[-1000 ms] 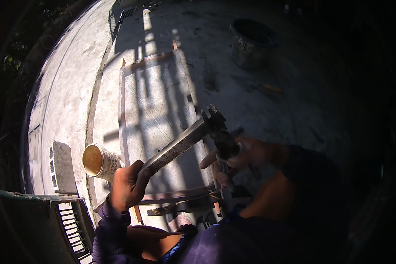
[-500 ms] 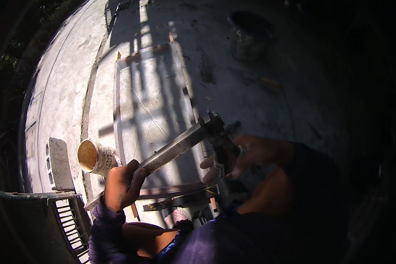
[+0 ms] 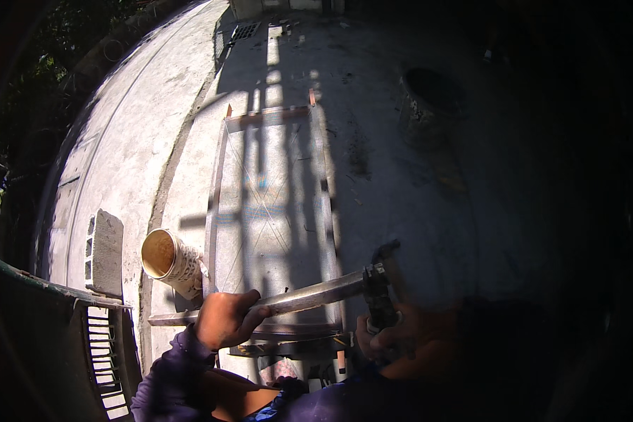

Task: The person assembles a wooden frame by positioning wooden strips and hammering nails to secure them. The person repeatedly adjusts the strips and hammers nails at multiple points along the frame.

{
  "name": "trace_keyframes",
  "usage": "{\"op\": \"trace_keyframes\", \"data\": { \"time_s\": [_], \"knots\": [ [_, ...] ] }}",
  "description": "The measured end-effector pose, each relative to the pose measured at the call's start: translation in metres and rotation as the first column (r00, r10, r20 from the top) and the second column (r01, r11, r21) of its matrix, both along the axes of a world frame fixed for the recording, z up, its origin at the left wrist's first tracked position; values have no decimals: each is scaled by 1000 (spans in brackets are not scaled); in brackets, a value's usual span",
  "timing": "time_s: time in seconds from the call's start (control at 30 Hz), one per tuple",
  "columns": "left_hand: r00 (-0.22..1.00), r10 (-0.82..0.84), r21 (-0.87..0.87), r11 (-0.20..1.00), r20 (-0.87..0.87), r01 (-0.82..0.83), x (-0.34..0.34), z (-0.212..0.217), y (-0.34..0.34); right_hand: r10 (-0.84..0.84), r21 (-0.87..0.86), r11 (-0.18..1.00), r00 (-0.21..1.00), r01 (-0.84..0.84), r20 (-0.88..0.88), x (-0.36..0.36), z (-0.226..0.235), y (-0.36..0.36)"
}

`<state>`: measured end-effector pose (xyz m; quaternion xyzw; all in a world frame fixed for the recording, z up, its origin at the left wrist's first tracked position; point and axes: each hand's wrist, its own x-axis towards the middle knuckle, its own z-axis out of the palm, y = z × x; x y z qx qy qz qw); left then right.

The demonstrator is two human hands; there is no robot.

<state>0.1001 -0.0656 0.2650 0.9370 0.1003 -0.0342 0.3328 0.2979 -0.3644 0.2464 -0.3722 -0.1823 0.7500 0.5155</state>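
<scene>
My left hand [image 3: 226,320] is closed round a long, straight grey bar [image 3: 309,295], worn and pale along one side. The bar runs level across the near end of a long brown frame [image 3: 211,218] with thin crossed lines, which lies on the concrete. At the bar's right end my right hand [image 3: 380,337], mostly in deep shade, grips a dark hand tool [image 3: 380,299]. Its head meets the bar's end, though the shade hides its exact kind.
Left of the frame stand a stained white bucket [image 3: 172,261], tilted, and a grey hollow block [image 3: 105,253]. A dark bucket [image 3: 429,105] is at the far right in shade. A slatted dark metal piece [image 3: 105,359] sits at the near left.
The bar, tool and both hands have moved lower in view, and the bar has turned nearer to level. The whole scene has shifted right and down as my head moved.
</scene>
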Motion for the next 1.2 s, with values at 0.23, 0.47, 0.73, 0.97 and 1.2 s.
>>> {"op": "trace_keyframes", "data": {
  "time_s": [0.23,0.47,0.73,0.97,1.2],
  "knots": [
    [999,-28,-26,999,17,28,3,-27,18,-15,23,1000,1000,15,-7,1,-13,14],
    [989,144,-285,948,-16,-142,21,-32,29,-152,-22,987,870,160,-468,25,-2,21],
    [992,122,-311,943,-18,-121,17,-20,23,-116,-45,992,993,117,22,36,8,14],
    [983,112,-61,993,143,-104,15,-10,16,146,-198,980,770,-25,621,57,27,6],
    [959,226,-237,954,169,-183,7,-10,21,83,-14,996,862,-87,499,55,44,11]
  ]
}}
